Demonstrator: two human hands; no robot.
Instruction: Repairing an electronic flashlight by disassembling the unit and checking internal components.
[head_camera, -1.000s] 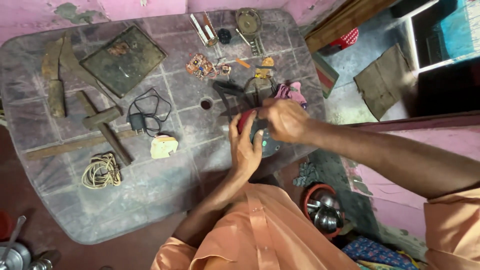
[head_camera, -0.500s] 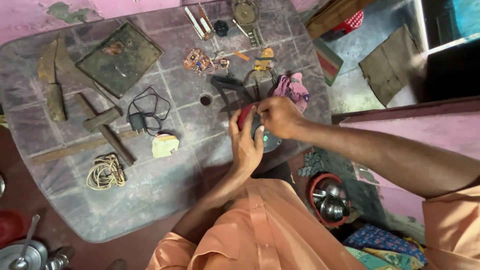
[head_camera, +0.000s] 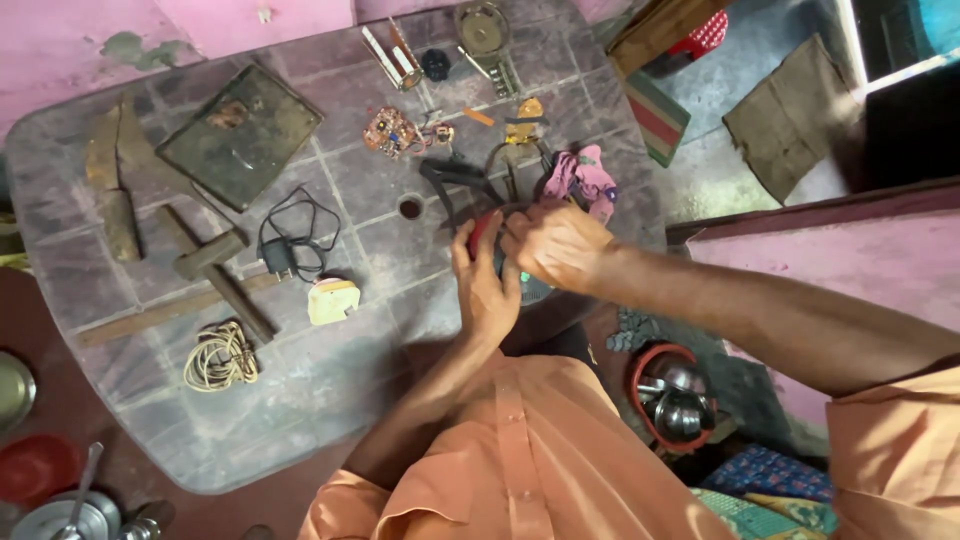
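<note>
My left hand (head_camera: 487, 285) and my right hand (head_camera: 552, 243) both grip a small dark device with a red edge (head_camera: 485, 227) at the near right edge of the grey tiled table (head_camera: 330, 390). The hands cover most of the device, and a bit of green shows under my right hand. Just beyond it lie black pliers (head_camera: 455, 180) and a pink cloth (head_camera: 583, 178).
On the table lie a circuit board (head_camera: 391, 131), a black charger with cable (head_camera: 283, 245), a wooden mallet (head_camera: 212, 266), a coiled cord (head_camera: 222, 355), a dark square tray (head_camera: 240, 135), a cleaver (head_camera: 112, 185) and a cream plug (head_camera: 333, 301). Steel vessels in a red basket (head_camera: 673, 400) sit on the floor.
The hands stay on the device with only small finger shifts. The camera view has drifted a little, so the table sits slightly higher and to the left in frame.
</note>
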